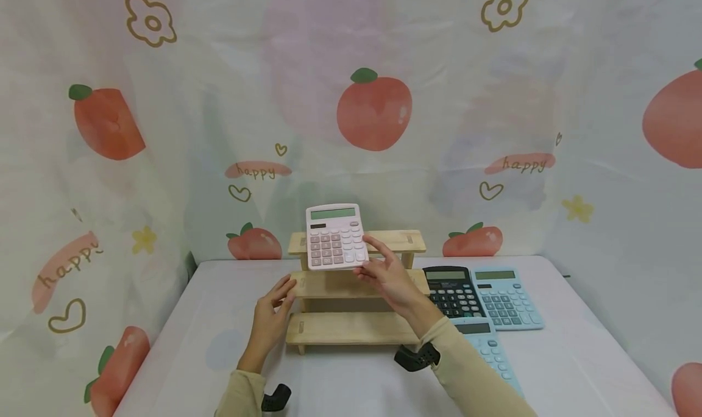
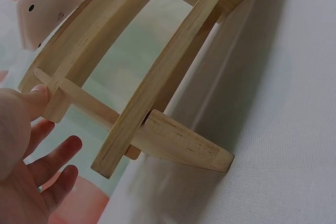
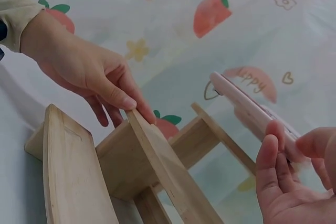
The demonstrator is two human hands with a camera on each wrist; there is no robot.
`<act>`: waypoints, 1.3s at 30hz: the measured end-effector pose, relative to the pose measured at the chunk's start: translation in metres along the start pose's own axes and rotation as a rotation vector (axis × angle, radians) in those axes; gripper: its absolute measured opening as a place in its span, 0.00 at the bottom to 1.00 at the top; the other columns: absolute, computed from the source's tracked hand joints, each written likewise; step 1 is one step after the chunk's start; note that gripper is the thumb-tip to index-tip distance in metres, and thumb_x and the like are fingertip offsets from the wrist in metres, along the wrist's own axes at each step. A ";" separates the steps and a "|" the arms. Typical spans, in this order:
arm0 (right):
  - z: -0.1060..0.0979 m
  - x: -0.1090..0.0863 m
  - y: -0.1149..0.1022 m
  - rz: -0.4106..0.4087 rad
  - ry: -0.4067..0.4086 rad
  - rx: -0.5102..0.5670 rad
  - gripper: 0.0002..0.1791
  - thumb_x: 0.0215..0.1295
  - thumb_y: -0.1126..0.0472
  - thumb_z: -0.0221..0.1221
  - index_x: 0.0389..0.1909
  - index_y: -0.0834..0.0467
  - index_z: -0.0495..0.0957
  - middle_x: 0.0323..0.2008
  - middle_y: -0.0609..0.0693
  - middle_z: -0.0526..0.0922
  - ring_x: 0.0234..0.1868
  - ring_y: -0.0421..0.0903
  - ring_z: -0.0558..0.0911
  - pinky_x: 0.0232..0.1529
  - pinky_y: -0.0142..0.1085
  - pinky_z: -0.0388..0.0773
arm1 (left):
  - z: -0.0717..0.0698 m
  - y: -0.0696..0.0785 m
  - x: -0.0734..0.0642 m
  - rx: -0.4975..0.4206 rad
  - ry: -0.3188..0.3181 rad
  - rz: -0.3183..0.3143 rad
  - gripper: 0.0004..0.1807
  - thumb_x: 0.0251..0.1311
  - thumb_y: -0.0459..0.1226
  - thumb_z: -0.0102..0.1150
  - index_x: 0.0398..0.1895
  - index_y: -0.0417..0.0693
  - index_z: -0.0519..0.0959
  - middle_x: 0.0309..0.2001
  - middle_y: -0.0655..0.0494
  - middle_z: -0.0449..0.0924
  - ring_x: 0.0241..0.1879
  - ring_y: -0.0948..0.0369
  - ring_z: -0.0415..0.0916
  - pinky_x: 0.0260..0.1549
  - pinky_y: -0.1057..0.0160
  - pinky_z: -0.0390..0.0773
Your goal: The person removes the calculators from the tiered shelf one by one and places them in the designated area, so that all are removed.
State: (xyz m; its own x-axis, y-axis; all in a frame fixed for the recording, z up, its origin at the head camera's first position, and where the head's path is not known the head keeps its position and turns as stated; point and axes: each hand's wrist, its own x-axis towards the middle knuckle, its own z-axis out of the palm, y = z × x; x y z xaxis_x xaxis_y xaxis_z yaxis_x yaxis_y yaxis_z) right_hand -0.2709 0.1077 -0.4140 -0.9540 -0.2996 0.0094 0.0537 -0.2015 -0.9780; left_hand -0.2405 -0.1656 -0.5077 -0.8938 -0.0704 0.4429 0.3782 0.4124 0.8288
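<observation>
A pink calculator is in my right hand, gripped by its lower right corner between thumb and fingers. It leans back, its keys and screen facing me, in front of the top board of a three-tier wooden shelf stand. My left hand holds the left end of the stand's middle board. In the right wrist view its thumb and forefinger lie on either side of that board end. The left wrist view shows the other fingers spread loosely off the wood. There the calculator shows its back.
Right of the stand lie a black calculator and a blue calculator side by side. Another blue calculator lies nearer, partly behind my right sleeve. A printed cloth backdrop rises behind the white table.
</observation>
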 end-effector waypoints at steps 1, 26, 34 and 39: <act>0.000 -0.001 -0.001 -0.002 -0.001 0.001 0.35 0.76 0.72 0.46 0.79 0.47 0.55 0.39 0.49 0.82 0.41 0.41 0.85 0.49 0.33 0.83 | 0.000 0.000 0.000 0.000 0.002 0.006 0.19 0.69 0.34 0.59 0.60 0.36 0.80 0.67 0.40 0.76 0.66 0.43 0.74 0.46 0.68 0.79; -0.018 -0.030 0.000 -0.051 -0.037 -0.009 0.35 0.76 0.72 0.45 0.80 0.53 0.51 0.44 0.49 0.80 0.40 0.39 0.83 0.48 0.31 0.82 | 0.001 -0.005 0.001 0.005 0.000 0.005 0.19 0.68 0.32 0.60 0.60 0.36 0.80 0.67 0.39 0.76 0.66 0.42 0.74 0.45 0.68 0.80; -0.026 -0.041 0.001 -0.032 -0.017 -0.042 0.33 0.78 0.69 0.46 0.79 0.48 0.53 0.47 0.49 0.80 0.42 0.40 0.83 0.50 0.31 0.82 | 0.001 -0.005 0.001 -0.016 0.008 0.022 0.19 0.67 0.32 0.61 0.59 0.35 0.81 0.66 0.39 0.77 0.65 0.42 0.75 0.44 0.69 0.80; -0.028 -0.044 0.000 -0.042 -0.030 -0.065 0.33 0.78 0.69 0.45 0.80 0.48 0.51 0.49 0.49 0.79 0.43 0.39 0.83 0.50 0.29 0.81 | 0.001 -0.003 0.001 -0.015 0.022 0.036 0.19 0.67 0.32 0.61 0.59 0.35 0.81 0.65 0.39 0.77 0.64 0.43 0.76 0.43 0.67 0.80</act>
State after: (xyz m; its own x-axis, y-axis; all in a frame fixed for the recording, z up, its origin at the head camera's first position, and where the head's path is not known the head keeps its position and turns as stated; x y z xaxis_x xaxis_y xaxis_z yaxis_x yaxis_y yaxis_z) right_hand -0.2371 0.1470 -0.4205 -0.9456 -0.3206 0.0563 -0.0065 -0.1542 -0.9880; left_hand -0.2427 -0.1658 -0.5106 -0.8740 -0.0760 0.4799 0.4137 0.4016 0.8170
